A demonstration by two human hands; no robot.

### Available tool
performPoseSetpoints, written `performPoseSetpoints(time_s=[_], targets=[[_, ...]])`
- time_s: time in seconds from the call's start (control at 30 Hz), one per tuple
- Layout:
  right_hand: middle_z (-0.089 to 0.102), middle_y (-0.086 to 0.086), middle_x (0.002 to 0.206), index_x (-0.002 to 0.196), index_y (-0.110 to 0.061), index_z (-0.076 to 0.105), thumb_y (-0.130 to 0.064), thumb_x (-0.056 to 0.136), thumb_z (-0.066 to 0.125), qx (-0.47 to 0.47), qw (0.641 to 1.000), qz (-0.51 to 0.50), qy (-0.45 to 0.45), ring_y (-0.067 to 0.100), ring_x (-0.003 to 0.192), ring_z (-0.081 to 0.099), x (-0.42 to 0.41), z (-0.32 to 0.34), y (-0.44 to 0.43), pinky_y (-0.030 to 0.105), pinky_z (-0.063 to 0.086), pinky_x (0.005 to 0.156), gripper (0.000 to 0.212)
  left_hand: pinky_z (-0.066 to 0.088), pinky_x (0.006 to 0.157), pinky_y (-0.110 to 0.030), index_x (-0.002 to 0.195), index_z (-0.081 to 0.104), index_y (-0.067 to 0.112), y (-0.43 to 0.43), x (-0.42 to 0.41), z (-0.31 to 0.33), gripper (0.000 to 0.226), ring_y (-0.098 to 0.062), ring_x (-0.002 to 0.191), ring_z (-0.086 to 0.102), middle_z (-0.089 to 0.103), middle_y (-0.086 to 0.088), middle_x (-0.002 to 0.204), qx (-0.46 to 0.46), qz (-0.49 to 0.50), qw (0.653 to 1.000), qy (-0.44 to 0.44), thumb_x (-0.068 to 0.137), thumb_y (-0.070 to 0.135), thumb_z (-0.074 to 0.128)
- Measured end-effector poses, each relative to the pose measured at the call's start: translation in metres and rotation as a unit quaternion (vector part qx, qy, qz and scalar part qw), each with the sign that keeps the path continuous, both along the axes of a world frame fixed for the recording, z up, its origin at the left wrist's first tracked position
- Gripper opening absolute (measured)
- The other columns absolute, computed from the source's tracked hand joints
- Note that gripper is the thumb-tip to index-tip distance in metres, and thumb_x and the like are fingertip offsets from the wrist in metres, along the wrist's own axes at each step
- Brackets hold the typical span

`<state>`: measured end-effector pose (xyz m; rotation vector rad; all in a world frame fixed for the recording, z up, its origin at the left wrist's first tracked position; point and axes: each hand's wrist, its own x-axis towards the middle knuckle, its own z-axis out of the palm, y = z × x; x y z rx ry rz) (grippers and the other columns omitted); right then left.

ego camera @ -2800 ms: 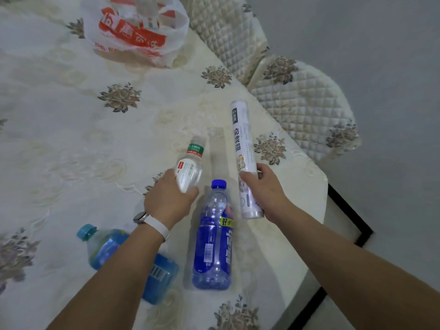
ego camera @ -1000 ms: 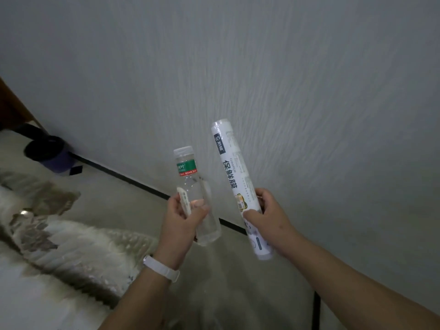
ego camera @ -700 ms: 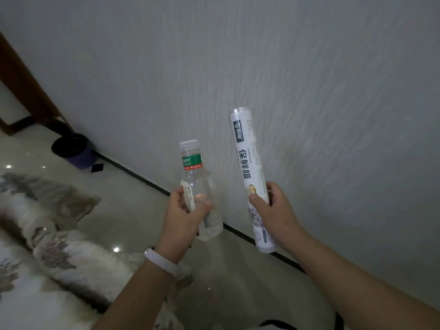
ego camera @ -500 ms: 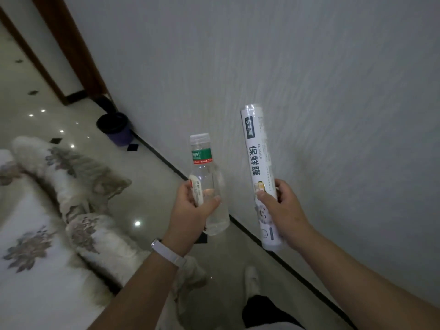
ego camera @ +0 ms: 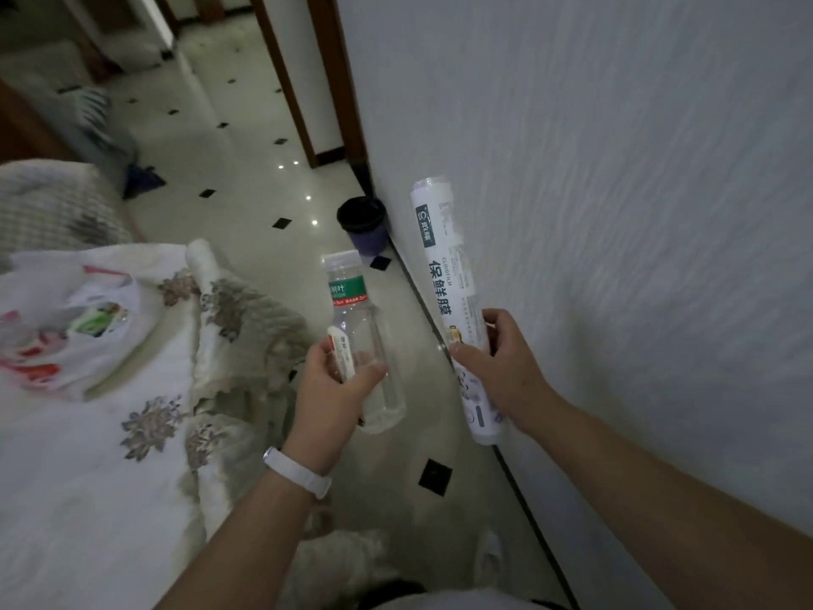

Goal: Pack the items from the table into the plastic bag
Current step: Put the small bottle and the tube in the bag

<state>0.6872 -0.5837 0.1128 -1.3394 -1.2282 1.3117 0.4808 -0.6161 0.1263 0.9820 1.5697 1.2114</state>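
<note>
My left hand grips a clear plastic bottle with a green and red label, held upright over the floor. My right hand grips a white cling film roll near its lower end, tilted slightly left, close to the wall. The white and red plastic bag lies open on the table at the left, with something green and white inside it. Both hands are to the right of the table, apart from the bag.
The table has a white floral cloth hanging over its edge. A dark bin stands on the tiled floor by the grey wall. A wooden door frame is beyond it. A padded chair stands at the far left.
The view has swung left from the wall, bringing the table and the plastic bag into sight. Both hands keep their hold on the bottle and the roll.
</note>
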Motion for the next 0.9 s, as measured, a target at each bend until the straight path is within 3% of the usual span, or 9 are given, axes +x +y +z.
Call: performPoseSetpoints(time_s=[0.13, 0.27, 0.4, 0.57, 0.73, 0.9], targets=[[0.064, -0.001, 0.103, 0.110, -0.023, 0.048, -0.019, 0.085, 0.071, 0.008, 0.999, 0.037, 0.010, 0.011, 0.088, 0.068, -0.010, 0.008, 0.041, 0.025, 0.058, 0.069, 0.034, 0.058, 0.081, -0.039, 0.116, 0.056, 0.014, 0.010, 0.001, 0.009, 0.043, -0.021, 0.089, 0.070, 0.071, -0.008, 0.101, 0.001, 0.053, 0.999, 0.002, 0.079, 0.003, 0.075], [0.066, -0.001, 0.100, 0.110, -0.020, 0.049, -0.019, 0.085, 0.071, 0.017, 0.998, 0.064, 0.008, 0.015, 0.081, 0.070, -0.025, 0.014, 0.071, 0.036, 0.061, 0.070, 0.033, 0.054, 0.070, -0.027, 0.115, 0.056, 0.017, 0.026, -0.007, 0.012, 0.044, -0.017, 0.089, 0.070, 0.071, -0.004, 0.102, 0.005, 0.077, 0.997, 0.026, 0.079, 0.004, 0.076], [0.067, -0.003, 0.097, 0.104, -0.026, 0.050, -0.024, 0.086, 0.070, 0.015, 0.997, 0.075, 0.016, 0.011, 0.079, 0.070, -0.039, 0.010, 0.100, 0.034, 0.060, 0.071, 0.027, 0.053, 0.063, -0.018, 0.118, 0.054, 0.016, 0.051, -0.020, 0.008, 0.046, -0.013, 0.086, 0.069, 0.069, -0.001, 0.100, 0.003, 0.100, 0.995, 0.029, 0.079, 0.004, 0.075], [0.069, -0.002, 0.095, 0.104, -0.029, 0.053, -0.034, 0.084, 0.070, 0.008, 0.995, 0.095, -0.001, 0.016, 0.082, 0.070, -0.054, 0.002, 0.146, 0.039, 0.061, 0.073, 0.026, 0.055, 0.066, -0.026, 0.116, 0.056, 0.014, 0.099, -0.039, -0.006, 0.044, -0.019, 0.086, 0.070, 0.070, -0.004, 0.098, 0.002, 0.119, 0.993, 0.000, 0.078, 0.001, 0.075], [0.070, -0.007, 0.098, 0.106, -0.033, 0.056, -0.037, 0.084, 0.071, 0.006, 0.994, 0.106, -0.017, 0.007, 0.085, 0.070, -0.081, 0.000, 0.213, 0.030, 0.059, 0.073, 0.027, 0.054, 0.058, -0.019, 0.110, 0.057, 0.017, 0.171, -0.071, -0.017, 0.040, -0.010, 0.074, 0.070, 0.070, -0.002, 0.093, 0.019, 0.121, 0.992, -0.041, 0.079, -0.002, 0.074], [0.069, -0.008, 0.101, 0.108, -0.032, 0.056, -0.034, 0.086, 0.071, 0.012, 0.992, 0.115, -0.044, 0.006, 0.088, 0.069, -0.126, 0.008, 0.291, 0.025, 0.057, 0.072, 0.027, 0.058, 0.061, -0.035, 0.117, 0.054, 0.022, 0.248, -0.123, -0.018, 0.045, -0.016, 0.081, 0.070, 0.069, -0.002, 0.101, 0.024, 0.125, 0.990, -0.060, 0.080, 0.010, 0.077]])
